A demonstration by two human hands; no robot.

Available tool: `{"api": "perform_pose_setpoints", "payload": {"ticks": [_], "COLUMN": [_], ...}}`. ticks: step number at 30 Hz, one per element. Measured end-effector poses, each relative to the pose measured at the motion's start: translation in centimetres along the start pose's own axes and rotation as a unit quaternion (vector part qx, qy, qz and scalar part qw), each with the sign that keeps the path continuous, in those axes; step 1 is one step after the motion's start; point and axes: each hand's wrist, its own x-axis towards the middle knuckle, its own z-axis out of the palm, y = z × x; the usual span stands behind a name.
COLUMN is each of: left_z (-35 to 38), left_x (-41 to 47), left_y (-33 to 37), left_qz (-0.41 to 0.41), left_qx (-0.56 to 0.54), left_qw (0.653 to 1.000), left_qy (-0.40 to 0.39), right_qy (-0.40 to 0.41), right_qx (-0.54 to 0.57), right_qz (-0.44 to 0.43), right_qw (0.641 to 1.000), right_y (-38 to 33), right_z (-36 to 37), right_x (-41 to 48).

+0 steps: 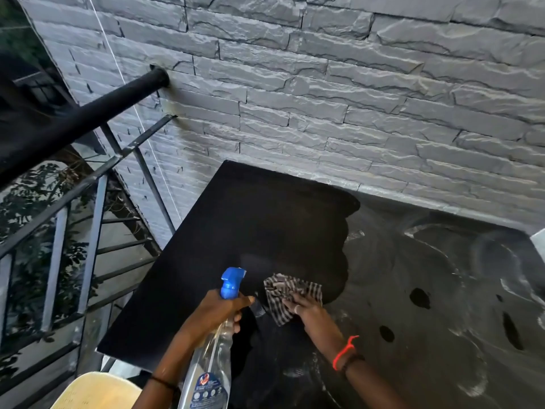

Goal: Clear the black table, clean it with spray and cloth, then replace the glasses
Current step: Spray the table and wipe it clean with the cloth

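Note:
The black table point(236, 219) stands against a grey stone wall; its right half shines with wet streaks and its left half is dark and matt. My left hand point(218, 311) grips a clear spray bottle point(211, 358) with a blue trigger head point(231, 283), nozzle pointing away over the table. My right hand point(306, 309) presses a checked cloth point(290, 293) flat on the table near the front middle, fingers spread over it. No glasses are in view.
The grey stone wall point(324, 98) runs along the table's far edge. A black metal railing point(88, 208) with a thick handrail stands to the left, foliage behind it. A pale yellow chair back point(97, 391) sits at the lower left, near the table's front corner.

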Motion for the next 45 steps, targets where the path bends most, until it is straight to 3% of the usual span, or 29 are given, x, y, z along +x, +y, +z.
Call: {"api": "perform_pose_setpoints", "payload": {"ticks": [7,16,21,26,31,38,45], "left_z": [0.8,3.9,6.7,5.9,3.5,1.8,0.7], "left_x": [-1.8,-4.6,-6.9,-8.9,-10.2,-11.2,-11.2], "left_y": [-3.2,-7.5,-9.7,-11.8,-13.1,-12.1,-10.6], "left_qz": [-0.036,-0.047,-0.046,-0.056,-0.074,-0.069,-0.044], "left_qx": [-0.013,0.037,0.085,0.029,0.046,-0.012,-0.026], "left_qw": [0.999,0.998,0.993,0.997,0.996,0.995,0.994], "left_qy": [0.011,-0.010,-0.073,-0.033,0.010,0.074,0.097], "right_qy": [-0.049,-0.047,-0.080,-0.095,-0.077,-0.067,-0.076], "right_qx": [0.043,0.044,0.023,0.019,0.007,0.003,-0.051], "right_qz": [0.130,0.142,0.128,0.134,0.144,0.009,-0.129], "right_qw": [0.989,0.988,0.988,0.986,0.986,0.998,0.987], "right_y": [5.2,4.0,4.0,3.6,1.4,-7.7,-11.1], "right_z": [-1.9,-2.4,-3.4,-4.0,-3.1,0.1,4.0], "right_x": [-0.8,0.1,0.3,0.4,1.2,1.6,-6.2]}}
